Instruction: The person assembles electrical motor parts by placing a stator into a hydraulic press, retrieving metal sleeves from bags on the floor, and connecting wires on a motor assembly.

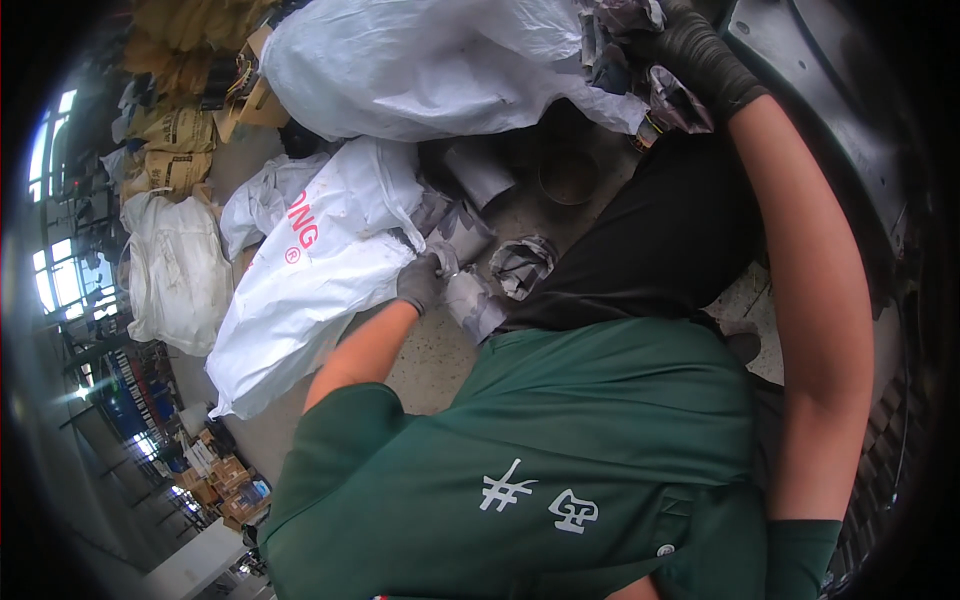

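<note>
My left hand, in a dark grey glove, is closed at the open end of a white woven sack with red print. Its fingertips pinch at crumpled grey film there; what exactly they hold is unclear. Beside it lie several round pieces wrapped in grey film, and one of them shows a hollow crumpled end. At the upper right my gloved right hand bends around crumpled grey film-wrapped pieces. They sit at the mouth of a larger white sack. Its fingertips are mostly hidden.
My black-trousered leg stretches between the two hands. A dark metal surface bounds the right side. To the left stand another white sack and brown paper bags. Cardboard boxes are stacked farther off.
</note>
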{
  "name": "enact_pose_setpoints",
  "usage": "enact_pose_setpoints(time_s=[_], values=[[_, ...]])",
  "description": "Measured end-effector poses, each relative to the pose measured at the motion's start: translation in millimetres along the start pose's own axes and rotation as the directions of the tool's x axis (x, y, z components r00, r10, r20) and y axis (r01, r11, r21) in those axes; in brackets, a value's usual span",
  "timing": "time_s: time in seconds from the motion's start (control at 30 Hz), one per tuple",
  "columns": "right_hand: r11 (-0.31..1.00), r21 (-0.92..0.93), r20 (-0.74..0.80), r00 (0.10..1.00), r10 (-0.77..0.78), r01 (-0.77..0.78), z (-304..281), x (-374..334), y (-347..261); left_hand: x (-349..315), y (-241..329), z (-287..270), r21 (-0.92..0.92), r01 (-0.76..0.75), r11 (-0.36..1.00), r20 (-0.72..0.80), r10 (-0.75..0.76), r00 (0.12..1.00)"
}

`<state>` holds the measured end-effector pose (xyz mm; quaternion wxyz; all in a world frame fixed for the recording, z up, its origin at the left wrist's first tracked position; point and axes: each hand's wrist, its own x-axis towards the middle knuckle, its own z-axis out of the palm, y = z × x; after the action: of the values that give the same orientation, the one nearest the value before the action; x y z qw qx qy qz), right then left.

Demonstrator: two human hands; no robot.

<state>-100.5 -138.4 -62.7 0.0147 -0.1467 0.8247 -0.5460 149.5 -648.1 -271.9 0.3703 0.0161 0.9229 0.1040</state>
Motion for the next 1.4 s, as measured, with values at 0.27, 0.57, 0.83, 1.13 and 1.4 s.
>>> enact_pose_setpoints(time_s=[0.27, 0.57, 0.83, 1.13, 1.4], values=[[0.998, -0.053, 0.006, 1.0, 0.025, -0.024, 0.1, 5.2, 11.2, -35.8, 55.4, 165.3, 0.573, -0.197, 0.796, -0.357, 0.458, 0.814], [0.982, -0.186, -0.019, 1.0, 0.018, -0.022, 2.6, 1.3, 6.1, -38.5, 59.0, 45.0, 0.144, -0.259, 0.955, -0.354, 0.294, 0.888], [0.997, -0.078, 0.036, 0.999, 0.003, 0.0, -0.7, -0.5, 11.8, -42.5, 23.7, 21.8, -0.267, -0.059, 0.962, -0.203, 0.003, 0.979], [1.0, 0.024, 0.019, 1.0, -0.001, 0.0, 6.2, 5.3, 9.6, -5.1, -47.9, 94.9, 0.119, -0.039, 0.992, 0.149, 0.021, 0.989], [0.994, 0.064, -0.037, 0.996, 0.086, -0.083, -6.4, -13.2, 1.5, -19.6, 115.2, 10.7, -0.776, -0.073, 0.627, -0.024, 0.087, 0.996]])
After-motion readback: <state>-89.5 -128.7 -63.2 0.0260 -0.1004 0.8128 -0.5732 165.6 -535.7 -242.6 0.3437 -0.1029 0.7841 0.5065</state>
